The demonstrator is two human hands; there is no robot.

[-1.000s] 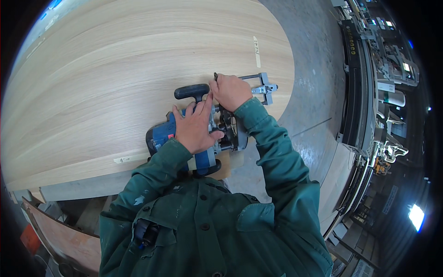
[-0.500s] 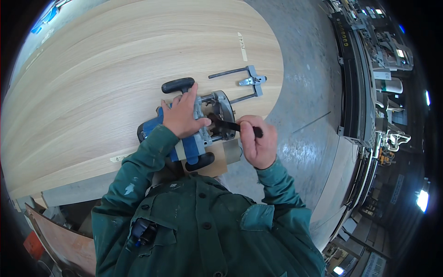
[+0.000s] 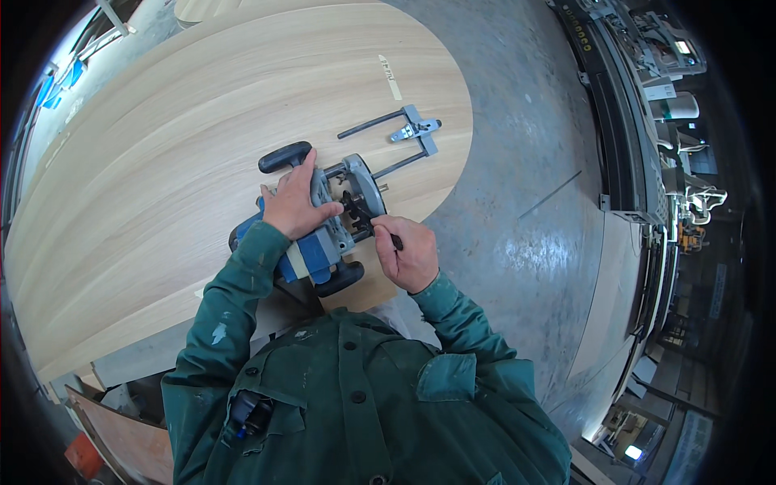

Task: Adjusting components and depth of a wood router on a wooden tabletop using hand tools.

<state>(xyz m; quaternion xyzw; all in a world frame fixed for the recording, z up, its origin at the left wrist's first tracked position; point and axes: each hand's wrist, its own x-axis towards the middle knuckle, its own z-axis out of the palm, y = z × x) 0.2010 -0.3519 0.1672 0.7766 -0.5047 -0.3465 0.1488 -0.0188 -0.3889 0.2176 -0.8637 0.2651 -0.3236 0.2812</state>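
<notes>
A blue plunge router (image 3: 304, 257) with black knob handles lies on its side on the wooden tabletop (image 3: 170, 153). My left hand (image 3: 296, 204) presses across its body, fingers spread toward the upper handle and thumb near the grey housing. In my right hand (image 3: 411, 252), closed around its handle, is a black wrench (image 3: 364, 212). The wrench's head sits inside the router's open frame, between the guide rods, at the collet area; its exact fit is hidden. Just past the round base plate (image 3: 369, 184) a small metal tip shows.
A parallel guide fence (image 3: 420, 133) with two rods lies beyond the router, near the curved table edge. A strip of tape (image 3: 390, 77) with writing is stuck farther up. Concrete floor (image 3: 517, 186) lies right of the table, with a long dark machine (image 3: 610, 121) beyond.
My right hand has drawn closer to the router, and the wrench handle now slopes down more steeply. My left hand keeps its hold. The whole view has shifted slightly.
</notes>
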